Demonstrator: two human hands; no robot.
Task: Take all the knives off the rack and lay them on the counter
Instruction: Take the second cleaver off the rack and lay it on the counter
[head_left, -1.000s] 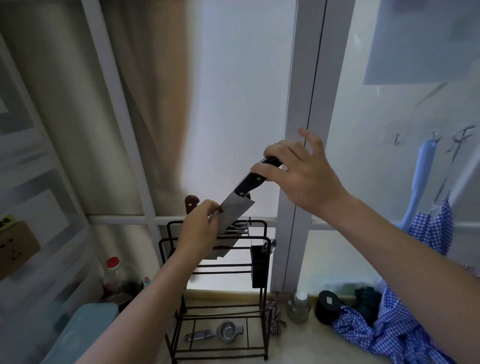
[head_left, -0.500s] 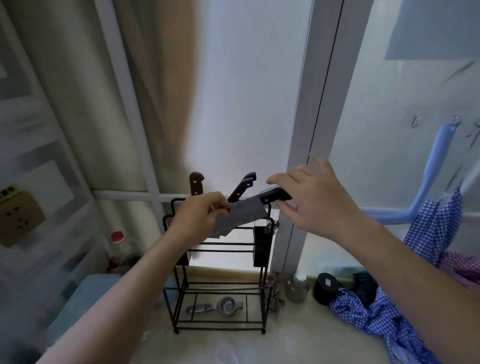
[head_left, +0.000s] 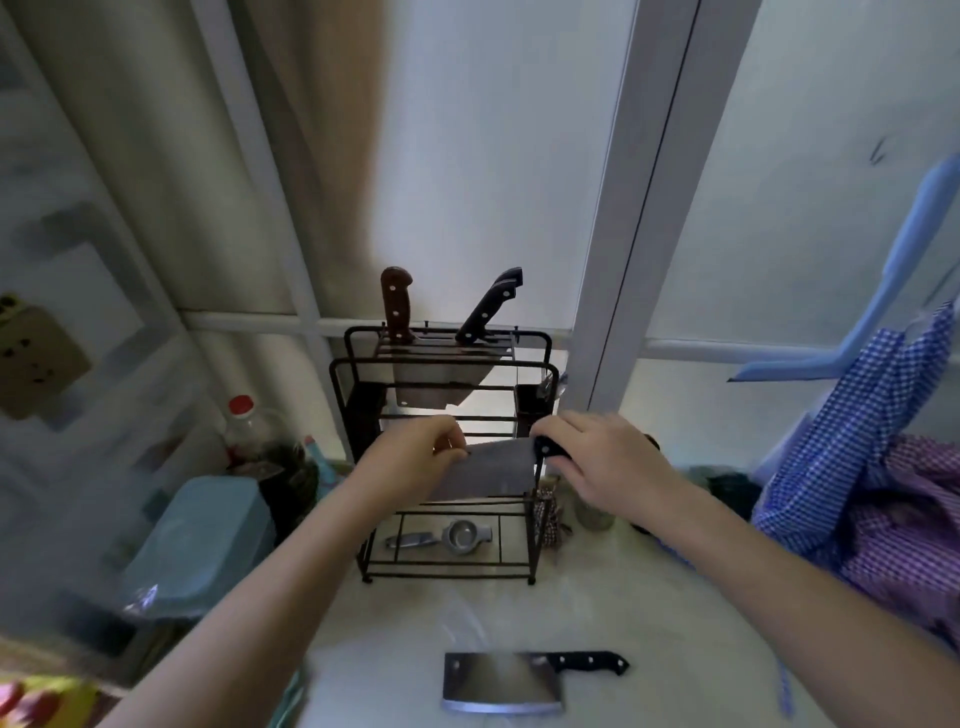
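Before the rack (head_left: 447, 364), hands (head_left: 415, 457) half-hide a cleaver (head_left: 488, 470).

Four knives (head_left: 485, 470), one rack (head_left: 447, 358), two hands (head_left: 415, 460).

The scene is lit dimly and evenly by cool daylight diffused through the frosted white window panes (head_left: 483, 156) behind the black wire rack (head_left: 447, 374), which is left largely in silhouette. A soft sheen is cast on the pale glossy bench (head_left: 649, 597). Motion blur is seen along the left edge, and straight frames are bowed outward by wide-angle distortion. Faint shadows are thrown toward the bench's near edge.
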